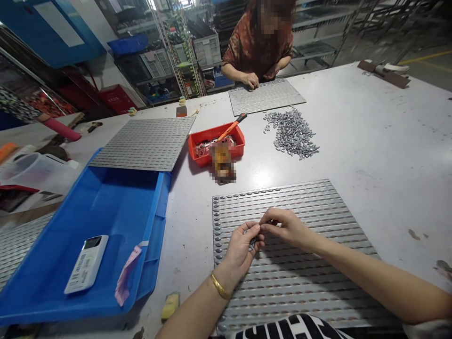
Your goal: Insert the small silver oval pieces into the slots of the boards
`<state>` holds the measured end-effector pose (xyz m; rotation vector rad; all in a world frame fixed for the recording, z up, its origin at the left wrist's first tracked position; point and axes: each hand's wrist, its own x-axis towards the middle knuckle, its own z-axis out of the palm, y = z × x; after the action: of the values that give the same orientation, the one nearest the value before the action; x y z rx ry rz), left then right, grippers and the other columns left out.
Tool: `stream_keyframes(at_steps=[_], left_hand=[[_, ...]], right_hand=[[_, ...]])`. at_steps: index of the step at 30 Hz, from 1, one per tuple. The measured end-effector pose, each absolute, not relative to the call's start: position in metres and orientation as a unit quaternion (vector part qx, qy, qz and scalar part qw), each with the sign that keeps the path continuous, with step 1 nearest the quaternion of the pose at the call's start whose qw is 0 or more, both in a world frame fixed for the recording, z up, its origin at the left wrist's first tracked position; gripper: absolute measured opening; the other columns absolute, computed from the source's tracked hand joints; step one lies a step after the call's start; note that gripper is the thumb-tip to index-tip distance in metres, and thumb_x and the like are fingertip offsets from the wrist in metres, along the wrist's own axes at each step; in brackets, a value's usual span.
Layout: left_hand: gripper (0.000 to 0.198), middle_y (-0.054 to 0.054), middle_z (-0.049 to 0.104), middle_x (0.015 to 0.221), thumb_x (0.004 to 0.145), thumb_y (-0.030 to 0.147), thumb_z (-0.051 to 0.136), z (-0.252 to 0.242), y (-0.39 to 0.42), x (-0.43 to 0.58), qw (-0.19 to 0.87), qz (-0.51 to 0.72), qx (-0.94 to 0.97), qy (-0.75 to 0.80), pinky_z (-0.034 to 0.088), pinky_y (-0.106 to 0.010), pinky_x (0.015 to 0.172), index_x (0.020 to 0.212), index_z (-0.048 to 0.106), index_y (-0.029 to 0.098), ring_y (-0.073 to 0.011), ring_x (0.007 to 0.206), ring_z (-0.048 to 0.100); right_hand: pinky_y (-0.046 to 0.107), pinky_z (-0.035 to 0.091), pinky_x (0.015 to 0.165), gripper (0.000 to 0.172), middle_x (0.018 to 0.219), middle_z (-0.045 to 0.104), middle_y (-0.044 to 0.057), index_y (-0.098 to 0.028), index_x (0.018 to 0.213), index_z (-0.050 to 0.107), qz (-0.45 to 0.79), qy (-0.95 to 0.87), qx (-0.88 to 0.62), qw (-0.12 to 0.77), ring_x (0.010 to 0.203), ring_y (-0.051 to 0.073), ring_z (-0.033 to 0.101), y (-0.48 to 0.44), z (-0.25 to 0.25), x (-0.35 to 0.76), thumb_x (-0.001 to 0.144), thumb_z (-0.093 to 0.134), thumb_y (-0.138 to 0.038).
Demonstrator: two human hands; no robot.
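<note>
A grey slotted board (300, 282) lies on the table in front of me, with oval metal pieces seated along its left edge and part of its far edge. Over its middle, my left hand (245, 245) is curled around several small grey metal pieces (252, 242). My right hand (287, 228) meets it at the fingertips, thumb and index finger pinched together; whatever is between them is too small to make out. Beyond the board lies a loose pile of grey oval pieces (291, 132).
A blue bin (155, 235) at left holds a white device (86, 264) and supports another slotted board (144, 141). A red tray (201, 159) with an orange-handled tool (231, 128) stands ahead. Across the table, a person (259, 52) works over a board (266, 98).
</note>
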<state>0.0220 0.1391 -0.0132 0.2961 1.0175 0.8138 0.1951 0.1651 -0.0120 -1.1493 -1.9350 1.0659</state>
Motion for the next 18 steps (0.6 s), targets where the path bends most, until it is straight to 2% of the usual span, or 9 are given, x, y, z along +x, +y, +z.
stream_keyframes(at_steps=[5,9,11,14,18], left_hand=[[0.023,0.000,0.056,0.068,0.070,0.028,0.078,-0.015,0.139,0.031,0.805,0.351,0.146,0.455,0.038,-0.016,0.049,0.080,0.063,0.013,-0.0068,0.057,0.049],[0.019,0.000,0.055,0.067,0.072,0.027,0.075,-0.011,0.140,0.042,0.809,0.338,0.139,0.461,0.034,-0.016,0.045,0.080,0.064,0.013,-0.0070,0.056,0.048],[0.019,-0.002,0.058,0.069,0.076,0.027,0.071,-0.008,0.141,0.047,0.807,0.334,0.127,0.470,0.036,-0.016,0.045,0.086,0.065,0.012,-0.0080,0.057,0.051],[0.024,-0.006,0.063,0.080,0.080,0.026,0.064,-0.005,0.143,0.053,0.800,0.338,0.105,0.484,0.045,-0.019,0.053,0.099,0.065,0.013,-0.0108,0.064,0.058],[0.024,-0.010,0.066,0.088,0.080,0.018,0.058,-0.006,0.144,0.063,0.797,0.348,0.097,0.484,0.052,-0.024,0.062,0.103,0.063,0.011,-0.0142,0.070,0.064]], right_hand=[[0.029,0.050,0.070,0.017,0.091,0.065,0.007,-0.021,0.101,0.064,0.341,-0.797,-0.370,0.333,0.081,0.017,0.060,0.154,-0.013,0.206,0.094,0.049,-0.024],[0.030,0.050,0.069,0.023,0.092,0.066,0.009,-0.023,0.103,0.065,0.242,-0.851,-0.353,0.304,0.083,0.018,0.060,0.148,-0.017,0.220,0.095,0.043,-0.021],[0.030,0.050,0.070,0.022,0.092,0.066,0.008,-0.023,0.102,0.065,0.229,-0.852,-0.366,0.296,0.084,0.018,0.060,0.155,-0.020,0.233,0.095,0.044,-0.022],[0.030,0.051,0.070,0.017,0.089,0.068,0.006,-0.023,0.095,0.066,0.236,-0.807,-0.451,0.298,0.081,0.017,0.062,0.182,-0.028,0.261,0.092,0.049,-0.027],[0.030,0.049,0.067,0.017,0.086,0.070,0.006,-0.021,0.088,0.067,0.210,-0.772,-0.517,0.306,0.075,0.018,0.063,0.227,-0.042,0.295,0.090,0.053,-0.029]])
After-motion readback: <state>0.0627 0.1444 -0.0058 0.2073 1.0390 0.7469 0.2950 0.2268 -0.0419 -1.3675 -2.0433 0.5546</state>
